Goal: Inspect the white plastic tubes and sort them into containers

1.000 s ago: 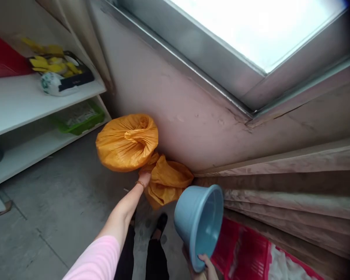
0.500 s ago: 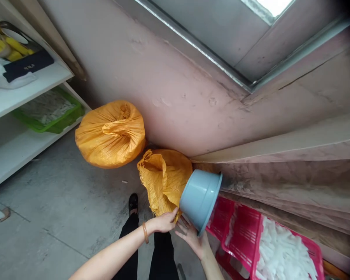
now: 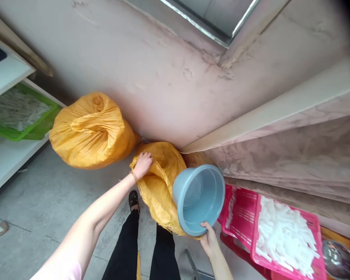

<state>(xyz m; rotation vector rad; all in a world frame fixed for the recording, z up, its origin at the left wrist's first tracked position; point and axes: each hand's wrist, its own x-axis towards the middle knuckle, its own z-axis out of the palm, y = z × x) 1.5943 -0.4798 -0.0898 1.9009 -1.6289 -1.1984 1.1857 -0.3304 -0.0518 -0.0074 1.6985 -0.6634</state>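
Left of the tilted blue tub (image 3: 202, 198), the left hand (image 3: 144, 164), fingers curled, grips a slack yellow sack (image 3: 156, 190); the right hand (image 3: 209, 238) clasps the tub's rim, thumb inside. Pink baskets (image 3: 243, 214) crowd the tub's right; a bulging sack (image 3: 89, 134) stands farther left.

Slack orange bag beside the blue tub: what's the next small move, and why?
Probably lift the left hand a little to open the slack orange bag wider: that hand has a grip near the bag's edge, the cloth sags in folds, and the right hand holds the blue tub tilted by its rim.
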